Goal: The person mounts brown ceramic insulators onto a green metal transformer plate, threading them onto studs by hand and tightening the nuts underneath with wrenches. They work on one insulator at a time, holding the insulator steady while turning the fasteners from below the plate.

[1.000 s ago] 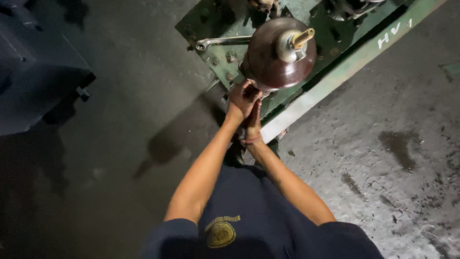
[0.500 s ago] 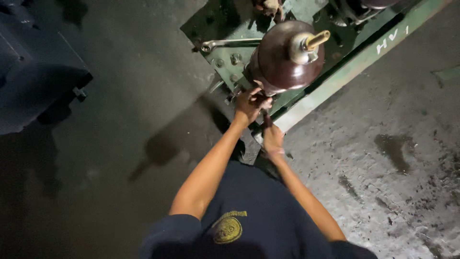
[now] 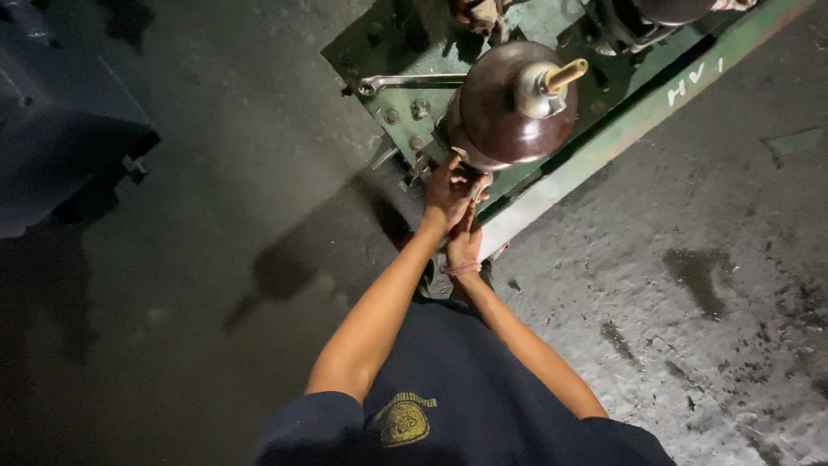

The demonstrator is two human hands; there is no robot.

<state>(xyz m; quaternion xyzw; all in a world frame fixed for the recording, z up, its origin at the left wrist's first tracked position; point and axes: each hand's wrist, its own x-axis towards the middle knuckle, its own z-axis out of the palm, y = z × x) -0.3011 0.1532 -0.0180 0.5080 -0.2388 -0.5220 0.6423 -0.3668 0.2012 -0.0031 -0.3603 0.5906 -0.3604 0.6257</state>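
A large brown ceramic insulator [image 3: 509, 108] with a brass stud on top stands on a green metal plate [image 3: 405, 52]. My left hand [image 3: 448, 192] reaches under the insulator's lower rim, fingers curled on something small there that I cannot make out. My right hand [image 3: 466, 246] sits just below it, tucked beneath the left wrist, its fingers hidden. A ring spanner [image 3: 405, 82] lies on the plate to the left of the insulator.
A green steel beam [image 3: 638, 116] with white painted marks runs diagonally along the plate's edge. A second insulator [image 3: 655, 17] stands at the top right. A dark machine body [image 3: 60, 129] fills the left. The concrete floor [image 3: 716, 285] is stained.
My hands separated half a second ago, the right dropping lower, and have come back together under the insulator. The view shifted slightly.
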